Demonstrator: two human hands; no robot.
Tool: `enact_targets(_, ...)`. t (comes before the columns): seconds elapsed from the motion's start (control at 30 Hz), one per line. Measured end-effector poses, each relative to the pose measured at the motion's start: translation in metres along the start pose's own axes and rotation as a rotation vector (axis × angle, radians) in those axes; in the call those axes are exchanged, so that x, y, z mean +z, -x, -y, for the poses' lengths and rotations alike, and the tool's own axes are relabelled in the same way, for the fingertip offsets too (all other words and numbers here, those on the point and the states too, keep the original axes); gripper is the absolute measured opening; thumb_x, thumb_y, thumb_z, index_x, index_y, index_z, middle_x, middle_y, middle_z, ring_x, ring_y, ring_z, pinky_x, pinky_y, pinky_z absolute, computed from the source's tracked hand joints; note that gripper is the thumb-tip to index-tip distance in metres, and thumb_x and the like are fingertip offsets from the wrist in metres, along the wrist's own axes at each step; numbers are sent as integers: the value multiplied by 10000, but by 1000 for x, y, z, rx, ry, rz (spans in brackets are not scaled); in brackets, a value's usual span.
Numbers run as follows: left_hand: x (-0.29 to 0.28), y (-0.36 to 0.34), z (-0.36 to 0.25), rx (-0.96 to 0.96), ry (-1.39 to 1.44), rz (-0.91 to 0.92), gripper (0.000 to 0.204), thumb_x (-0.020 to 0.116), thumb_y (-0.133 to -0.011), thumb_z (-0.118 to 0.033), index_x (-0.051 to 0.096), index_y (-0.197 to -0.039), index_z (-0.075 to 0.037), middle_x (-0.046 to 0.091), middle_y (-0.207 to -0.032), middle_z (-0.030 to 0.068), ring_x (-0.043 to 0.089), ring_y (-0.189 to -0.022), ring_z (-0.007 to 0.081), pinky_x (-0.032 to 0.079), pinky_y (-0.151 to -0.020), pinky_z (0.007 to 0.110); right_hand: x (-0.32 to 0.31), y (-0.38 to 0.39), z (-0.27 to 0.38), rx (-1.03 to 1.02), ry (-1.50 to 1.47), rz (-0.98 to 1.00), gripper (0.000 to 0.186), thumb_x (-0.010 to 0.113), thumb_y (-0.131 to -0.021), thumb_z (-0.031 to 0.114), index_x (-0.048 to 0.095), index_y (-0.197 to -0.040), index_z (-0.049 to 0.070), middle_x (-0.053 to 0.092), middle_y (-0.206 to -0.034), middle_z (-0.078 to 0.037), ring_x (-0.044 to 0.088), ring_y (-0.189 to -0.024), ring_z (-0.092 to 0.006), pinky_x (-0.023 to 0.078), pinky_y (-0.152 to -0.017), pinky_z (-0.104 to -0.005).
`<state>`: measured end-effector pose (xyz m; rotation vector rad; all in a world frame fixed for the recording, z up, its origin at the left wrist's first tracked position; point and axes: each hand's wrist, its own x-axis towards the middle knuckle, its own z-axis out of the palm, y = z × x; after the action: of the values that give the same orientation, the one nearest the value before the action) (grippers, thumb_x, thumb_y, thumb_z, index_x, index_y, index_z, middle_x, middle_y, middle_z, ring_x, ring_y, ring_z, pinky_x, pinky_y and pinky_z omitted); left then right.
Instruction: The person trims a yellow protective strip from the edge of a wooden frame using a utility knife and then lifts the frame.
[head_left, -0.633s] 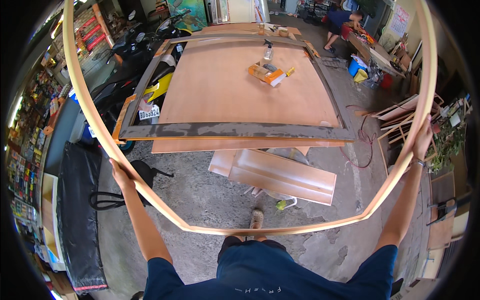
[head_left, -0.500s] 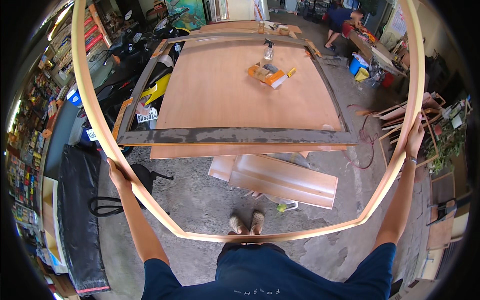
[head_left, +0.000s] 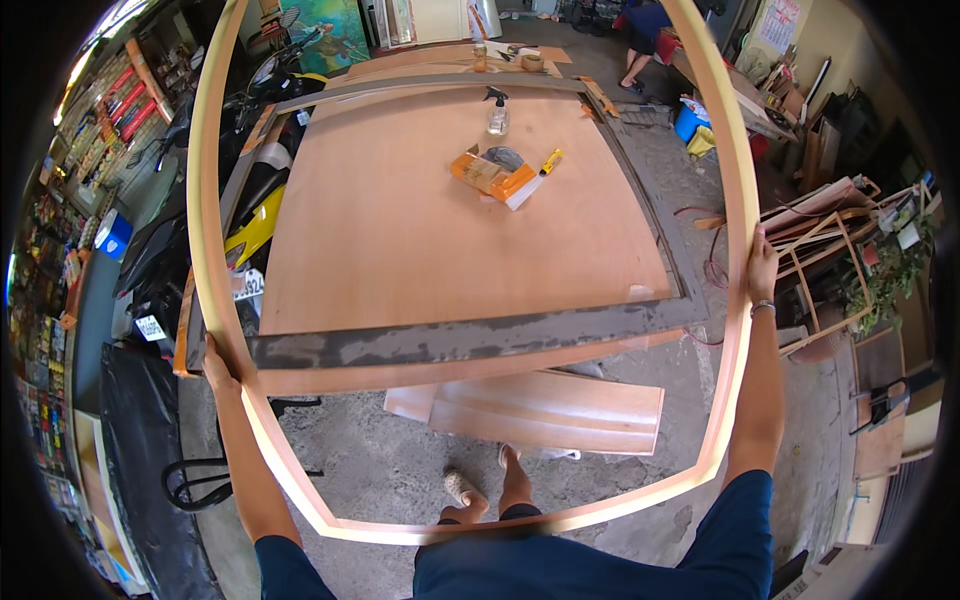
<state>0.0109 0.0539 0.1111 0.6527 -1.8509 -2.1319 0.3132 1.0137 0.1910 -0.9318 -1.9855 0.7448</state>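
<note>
A large, pale wooden frame (head_left: 741, 180) is held out in front of me, its far end running out of view at the top. My left hand (head_left: 220, 364) grips its left side, while my right hand (head_left: 763, 268) is closed round the right side. Through its opening a dark grey frame (head_left: 480, 330) with worn patches shows, lying on a plywood sheet (head_left: 400, 230). On that sheet stand a clear spray bottle (head_left: 497, 120), an orange-and-clear package (head_left: 490, 176) and a small yellow tool (head_left: 551, 161).
Motorbikes (head_left: 260, 225) are parked along the left, near a black-wrapped long bundle (head_left: 145, 450). Loose boards (head_left: 550, 412) lie below the sheet's near edge. At right are stacked wooden frames (head_left: 825, 270) and a plant (head_left: 895, 260). Another person (head_left: 645, 45) bends at a far bench.
One of my feet has stepped forward. The plywood and dark frame now appear nearer, and the pale frame has shifted left in view, still in both hands.
</note>
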Motion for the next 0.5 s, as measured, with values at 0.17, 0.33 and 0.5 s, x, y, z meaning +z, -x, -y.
enact_targets(0.17,77,-25,11,89,-108,-29,529,508,-1022,-420,598,-1288,28,643,-1208,104,625,-1073,214,493,-920,318,87,-43,-60,49,90,88,648,434,-1046,479,520,-708,-66,457,-596,-59,369,-593,-147,322,-540,-382)
enact_targets(0.33,149,-63,37,81,-178,-41,520,458,-1053,-378,585,-1280,73,624,-1255,120,616,-1120,214,480,-966,319,171,-76,-136,156,43,185,666,431,-1043,490,619,-807,-104,565,-675,-88,459,-644,-153,404,-617,-356)
enact_targets(0.5,197,-97,71,-22,-235,-36,493,450,-1055,-356,587,-1283,59,624,-1275,105,613,-1142,218,482,-978,323,237,-96,-185,204,16,242,675,439,-1031,511,684,-975,-116,645,-737,-121,530,-686,-156,444,-667,-337)
